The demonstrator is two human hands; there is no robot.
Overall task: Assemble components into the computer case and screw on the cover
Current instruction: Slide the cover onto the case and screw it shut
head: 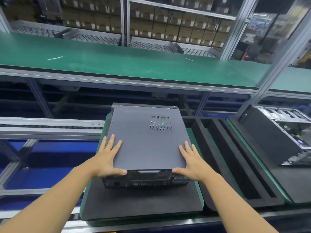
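Observation:
A dark grey computer case (144, 140) lies flat on a black foam pad (139, 202), its cover on top with a perforated vent patch toward the far right. The rear port panel (144, 179) faces me. My left hand (107, 158) lies on the cover's near left corner, fingers straight on top and thumb hooked over the rear edge. Mirroring it, my right hand (190, 162) rests on the near right corner, fingers flat, thumb against the rear edge.
A black foam tray (235, 158) with long slots sits to the right. Beyond it an open case (286, 132) shows its metal frame. A green bench (117, 59) runs across behind, with shelves of cardboard boxes (168, 27) further back. Roller rails (50, 126) lie at left.

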